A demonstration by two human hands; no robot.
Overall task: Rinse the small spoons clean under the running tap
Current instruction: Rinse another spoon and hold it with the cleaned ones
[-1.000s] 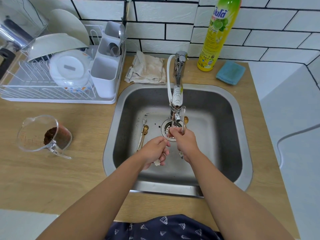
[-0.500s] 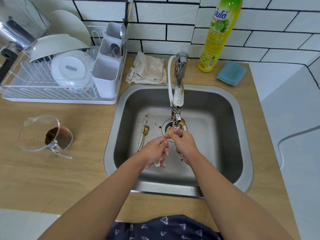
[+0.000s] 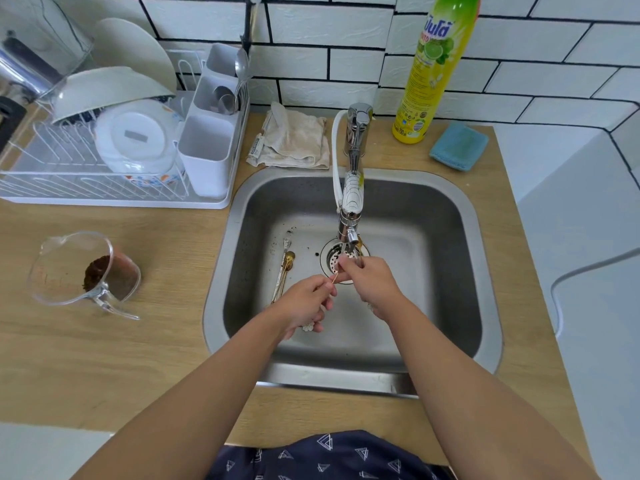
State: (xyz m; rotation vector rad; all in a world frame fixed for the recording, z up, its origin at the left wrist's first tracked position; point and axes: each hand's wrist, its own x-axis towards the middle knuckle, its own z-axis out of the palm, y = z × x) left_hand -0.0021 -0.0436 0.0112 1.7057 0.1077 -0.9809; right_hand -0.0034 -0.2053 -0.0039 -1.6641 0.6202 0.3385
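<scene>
Both hands are over the steel sink [image 3: 460, 216], just under the tap [image 3: 351, 216]. My left hand [image 3: 304, 303] grips a small gold spoon [image 3: 334, 279] by its thin handle; a white flower-shaped end shows below the fist. My right hand [image 3: 370, 282] holds other small spoons upright at the tap's outlet, a gold bowl [image 3: 360, 242] showing beside the nozzle, and its fingertips pinch the left hand's spoon. Two more small spoons [image 3: 285, 268], one gold, one silver, lie on the sink floor to the left of the drain [image 3: 330, 259].
A dish rack [image 3: 104, 199] with bowls and a cutlery holder stands at the left. A glass measuring jug [image 3: 79, 271] with brown grounds lies on the wooden counter. Behind the sink are a folded cloth [image 3: 294, 140], a dish soap bottle [image 3: 433, 71] and a blue sponge [image 3: 459, 147].
My right hand has lowered the spoons it holds, so less of them shows above the fingers. Both hands stay together under the tap, working the spoon between them.
</scene>
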